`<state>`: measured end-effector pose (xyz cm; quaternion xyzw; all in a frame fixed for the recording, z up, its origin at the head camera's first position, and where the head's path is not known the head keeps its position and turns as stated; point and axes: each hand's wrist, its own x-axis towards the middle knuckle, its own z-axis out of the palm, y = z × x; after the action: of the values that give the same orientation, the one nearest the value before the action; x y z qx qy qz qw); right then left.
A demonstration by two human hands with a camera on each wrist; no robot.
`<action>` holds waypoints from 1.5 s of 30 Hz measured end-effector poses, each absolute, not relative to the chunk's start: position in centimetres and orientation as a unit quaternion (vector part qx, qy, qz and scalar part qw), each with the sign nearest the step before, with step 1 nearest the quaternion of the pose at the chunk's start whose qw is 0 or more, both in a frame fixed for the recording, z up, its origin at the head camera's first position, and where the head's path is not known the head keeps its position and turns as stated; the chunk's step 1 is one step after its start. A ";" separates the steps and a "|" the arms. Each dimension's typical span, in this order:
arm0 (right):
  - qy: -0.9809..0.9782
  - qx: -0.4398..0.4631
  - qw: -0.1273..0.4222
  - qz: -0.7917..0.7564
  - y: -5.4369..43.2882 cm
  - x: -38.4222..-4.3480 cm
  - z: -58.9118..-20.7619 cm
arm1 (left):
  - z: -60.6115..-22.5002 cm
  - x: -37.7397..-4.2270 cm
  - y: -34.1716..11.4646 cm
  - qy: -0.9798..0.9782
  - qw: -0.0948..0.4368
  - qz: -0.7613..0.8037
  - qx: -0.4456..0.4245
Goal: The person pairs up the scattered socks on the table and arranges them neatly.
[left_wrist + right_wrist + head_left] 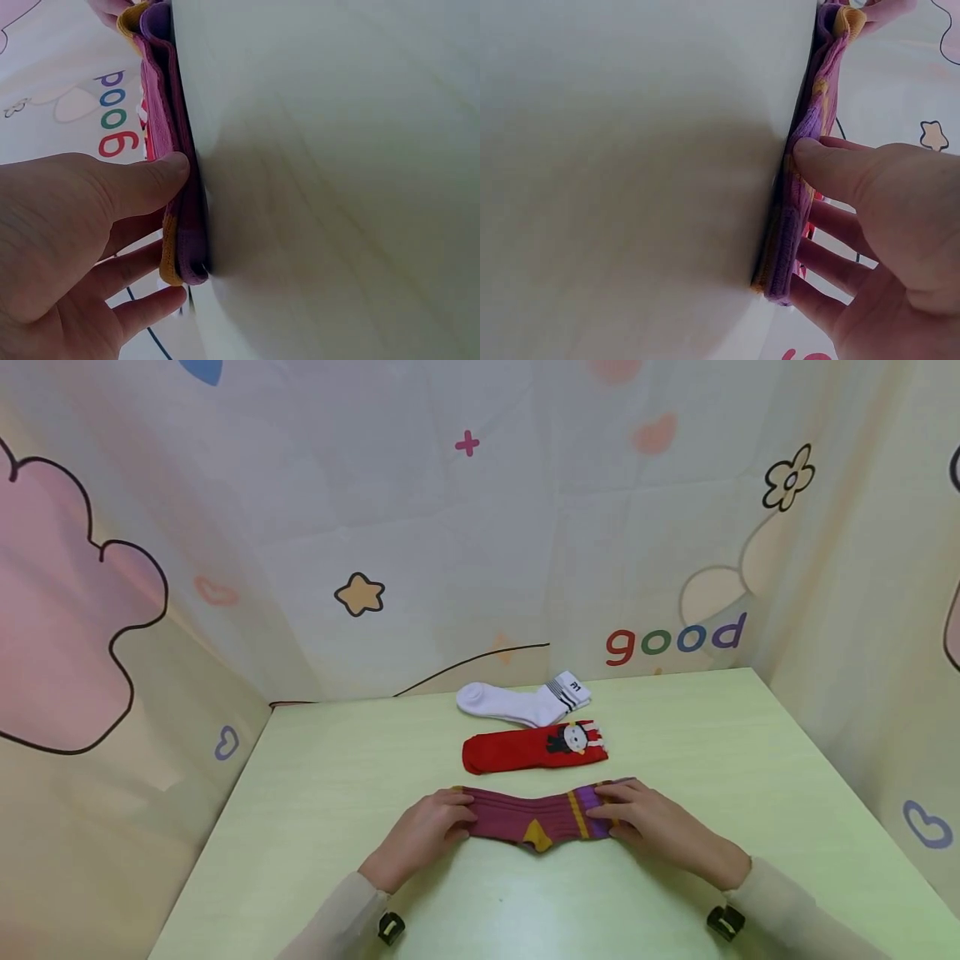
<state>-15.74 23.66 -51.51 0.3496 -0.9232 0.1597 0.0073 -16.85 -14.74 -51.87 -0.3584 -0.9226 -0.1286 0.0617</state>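
Note:
A maroon sock [517,817] with a yellow heel and a purple, yellow-striped cuff lies sideways on the table, two layers showing along its edge in the wrist views. My left hand [426,833] rests on its left, toe end, fingers on top. In the left wrist view the thumb [169,171] touches the near edge. At the cuff end, my right hand [667,827] lays its extended fingers over the purple band. Its thumb [821,157] presses against the near side in the right wrist view.
Just behind lies a red sock [517,750] with a cartoon figure near its cuff. Farther back is a white sock [510,700] with black stripes. A printed curtain [465,527] encloses the pale green table [315,793] at the back and sides.

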 end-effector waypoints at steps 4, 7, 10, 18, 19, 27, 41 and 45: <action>-0.925 0.344 0.007 0.162 23.8 -16.5 -51.5 | -51.7 -17.5 -14.3 -0.926 0.056 -0.128 -0.352; -0.925 0.344 0.010 0.161 24.0 -17.1 -51.4 | -51.6 -18.1 -14.0 -0.930 0.050 -0.120 -0.342; -0.925 0.344 0.014 0.160 24.1 -17.7 -51.4 | -51.6 -18.8 -13.7 -0.935 0.044 -0.114 -0.334; -0.927 0.340 0.021 0.156 24.4 -19.0 -51.6 | -51.6 -20.0 -13.2 -0.938 0.038 -0.111 -0.326; -0.926 0.342 0.024 0.154 24.4 -19.1 -51.6 | -51.7 -20.1 -13.2 -0.938 0.039 -0.112 -0.326; -0.928 0.338 0.020 0.157 24.4 -19.7 -51.6 | -52.0 -20.8 -13.2 -0.939 0.040 -0.116 -0.320; -0.926 0.343 0.027 0.153 24.4 -19.9 -51.4 | -51.8 -20.8 -13.1 -0.940 0.041 -0.120 -0.317; -0.926 0.343 0.027 0.152 24.4 -19.8 -51.3 | -51.8 -20.7 -13.1 -0.940 0.040 -0.121 -0.317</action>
<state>-19.83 24.37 -51.32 0.3433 -0.9265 0.1517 0.0274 -20.75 -13.10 -51.80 -0.3169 -0.9398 -0.1211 0.0400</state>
